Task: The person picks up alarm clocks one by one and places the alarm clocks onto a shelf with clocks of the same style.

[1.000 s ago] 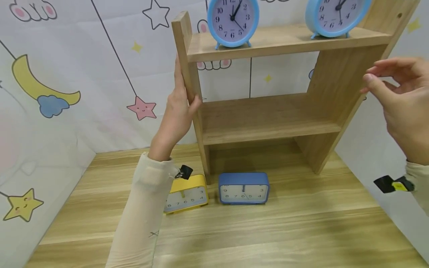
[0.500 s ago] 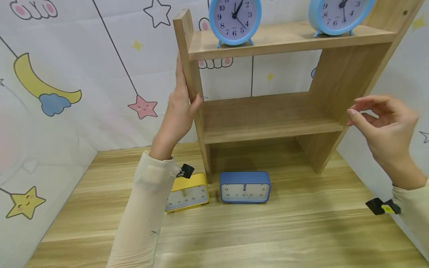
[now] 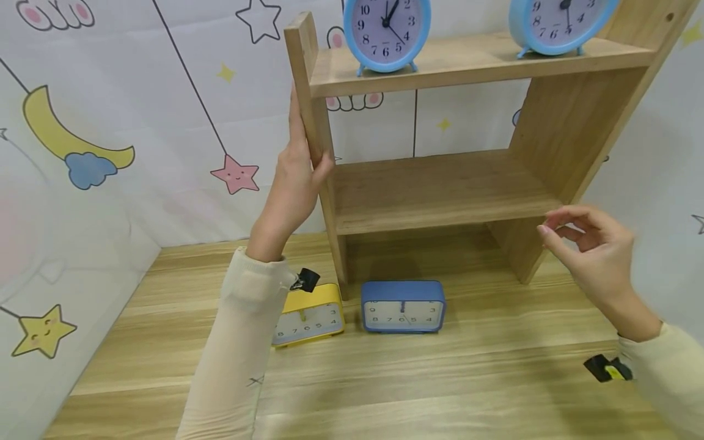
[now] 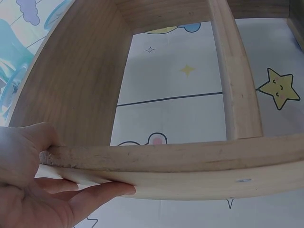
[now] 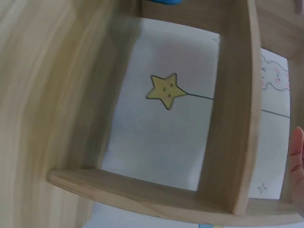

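A wooden shelf unit [image 3: 445,189] stands on the table in the head view. My left hand [image 3: 299,177] grips its left upright, with the thumb bent round the front edge and the fingers along the outer face. The left wrist view shows that upright [image 4: 180,159] between thumb and fingers. My right hand [image 3: 596,250] hovers in front of the shelf's lower right side, fingers loosely curled and nothing in them. Two light-blue round alarm clocks [image 3: 387,36] stand on the top board, cut off above. Below are a blue rectangular clock [image 3: 403,290] and a partly hidden yellow clock [image 3: 313,321].
The wood-grain table [image 3: 440,385] spreads in front of the shelf. White cloth walls [image 3: 181,122] printed with stars and a moon enclose it at the back and both sides. The right wall comes close to the shelf's right upright.
My right hand has come down and leftward from beside the upper right upright to the lower right of the shelf. The left hand keeps its grip; shelf and clocks have not visibly moved.
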{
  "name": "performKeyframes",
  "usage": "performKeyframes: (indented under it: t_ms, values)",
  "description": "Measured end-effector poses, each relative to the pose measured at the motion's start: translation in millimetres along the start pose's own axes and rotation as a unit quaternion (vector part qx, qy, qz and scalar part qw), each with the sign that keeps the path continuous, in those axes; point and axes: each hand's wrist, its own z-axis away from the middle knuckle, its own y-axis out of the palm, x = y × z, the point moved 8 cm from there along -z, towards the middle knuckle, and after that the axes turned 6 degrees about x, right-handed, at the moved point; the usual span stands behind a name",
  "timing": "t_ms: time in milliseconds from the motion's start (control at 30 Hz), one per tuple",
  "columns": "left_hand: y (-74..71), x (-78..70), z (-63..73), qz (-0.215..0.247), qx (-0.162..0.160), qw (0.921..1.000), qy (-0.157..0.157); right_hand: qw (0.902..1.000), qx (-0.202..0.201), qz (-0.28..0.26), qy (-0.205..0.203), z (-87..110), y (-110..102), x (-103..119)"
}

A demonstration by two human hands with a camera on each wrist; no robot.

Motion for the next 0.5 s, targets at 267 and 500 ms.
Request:
performKeyframes:
  t_ms: [267, 500]
  values:
    - [-1.6, 1.4, -0.3, -0.001, -0.002, 1.0, -0.008, 0.9966, 0.056, 0.058, 0.016, 24.5, 19.3, -14.8]
    - [0.2, 1.6, -0.2, 0.004, 0.003, 0.9999, -0.014, 0.9896, 0.083, 0.101, 0.061, 47.3, 27.2, -29.1]
